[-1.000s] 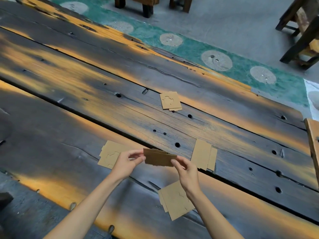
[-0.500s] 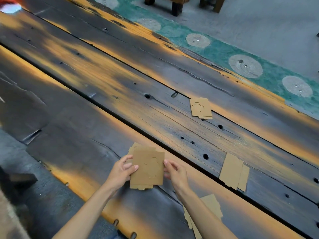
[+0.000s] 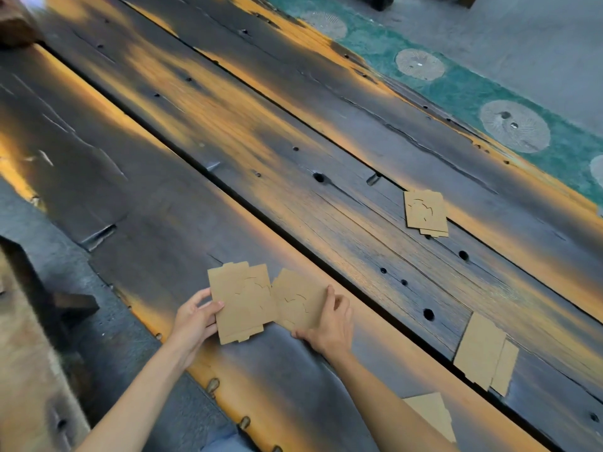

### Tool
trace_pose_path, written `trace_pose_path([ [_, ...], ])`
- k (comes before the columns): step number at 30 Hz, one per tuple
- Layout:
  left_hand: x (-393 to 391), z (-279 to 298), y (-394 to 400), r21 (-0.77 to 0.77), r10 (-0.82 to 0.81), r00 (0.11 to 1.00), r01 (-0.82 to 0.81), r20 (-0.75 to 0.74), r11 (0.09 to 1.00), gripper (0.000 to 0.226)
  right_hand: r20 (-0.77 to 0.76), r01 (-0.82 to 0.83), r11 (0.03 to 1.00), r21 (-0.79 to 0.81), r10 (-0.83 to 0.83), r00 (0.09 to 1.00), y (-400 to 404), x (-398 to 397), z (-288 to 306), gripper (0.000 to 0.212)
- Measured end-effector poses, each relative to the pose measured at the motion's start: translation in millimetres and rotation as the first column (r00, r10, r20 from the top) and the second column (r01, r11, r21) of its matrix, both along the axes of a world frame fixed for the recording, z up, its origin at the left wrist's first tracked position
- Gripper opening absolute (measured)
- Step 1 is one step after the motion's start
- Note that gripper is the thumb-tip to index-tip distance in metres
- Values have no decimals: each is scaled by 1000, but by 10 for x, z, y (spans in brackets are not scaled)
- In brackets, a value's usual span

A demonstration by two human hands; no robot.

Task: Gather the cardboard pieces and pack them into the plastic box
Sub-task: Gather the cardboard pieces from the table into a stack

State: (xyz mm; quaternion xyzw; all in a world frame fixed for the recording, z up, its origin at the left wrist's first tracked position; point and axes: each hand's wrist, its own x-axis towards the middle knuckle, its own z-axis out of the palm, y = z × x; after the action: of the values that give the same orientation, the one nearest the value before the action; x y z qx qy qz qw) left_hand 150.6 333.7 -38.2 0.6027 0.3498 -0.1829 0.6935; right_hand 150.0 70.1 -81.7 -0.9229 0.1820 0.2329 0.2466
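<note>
Two small stacks of brown cardboard pieces lie side by side on the dark wooden table near me. My left hand [image 3: 195, 321] grips the left stack [image 3: 241, 305] at its left edge. My right hand [image 3: 329, 324] rests on the right stack [image 3: 298, 301], fingers over its right edge. More cardboard lies apart: a small stack [image 3: 424, 212] farther back, a pile [image 3: 483, 352] to the right, and a piece [image 3: 430, 414] partly hidden behind my right forearm. No plastic box is in view.
The table [image 3: 228, 132] is made of long dark planks with gaps, holes and orange glare. Its near edge runs diagonally below my left arm. A green patterned mat [image 3: 463, 89] lies on the floor beyond the far edge. A wooden block [image 3: 16, 27] sits top left.
The pieces I held up between both hands have come down to the table, beside the stack at the left. The view has swung left, so other piles sit farther right.
</note>
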Motion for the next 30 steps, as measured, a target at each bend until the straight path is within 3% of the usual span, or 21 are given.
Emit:
trace_pose_path([
  [8, 108, 4, -19, -1, -26, 1000, 26, -9, 1000, 31, -43, 73, 995, -61, -76, 996, -142, -10, 20, 126],
  [11, 169, 11, -70, 6, -53, 999, 53, 5, 999, 32, 53, 148, 985, 84, -152, 987, -281, -124, 7, 95],
  [13, 213, 22, -110, 10, -86, 996, 86, 15, 996, 31, 41, 274, 887, 372, -311, 950, -387, -222, 35, 60],
  [15, 262, 44, -166, 8, -113, 993, 113, 26, 994, 31, -58, 399, 710, 580, -453, 890, -511, -322, 119, 39],
  [17, 308, 67, -230, 2, -137, 990, 137, 38, 991, 31, -129, 476, 558, 680, -548, 827, -674, -429, 188, 36],
  [19, 343, 97, -314, -4, -166, 985, 166, 50, 986, 31, -133, 506, 509, 696, -602, 788, -834, -514, 304, 48],
  [21, 357, 128, -430, -11, -220, 973, 221, 66, 975, 30, -95, 497, 477, 725, -645, 759, -1002, -582, 469, 41],
  [23, 349, 161, -568, -22, -287, 955, 289, 81, 957, 30, -19, 422, 492, 762, -634, 773, -1152, -630, 678, 21],
  [30, 122, 287, -1119, -137, -582, 800, 599, 144, 789, 34, 94, 303, 617, 726, -526, 845, -1353, -678, 1181, 24],
])
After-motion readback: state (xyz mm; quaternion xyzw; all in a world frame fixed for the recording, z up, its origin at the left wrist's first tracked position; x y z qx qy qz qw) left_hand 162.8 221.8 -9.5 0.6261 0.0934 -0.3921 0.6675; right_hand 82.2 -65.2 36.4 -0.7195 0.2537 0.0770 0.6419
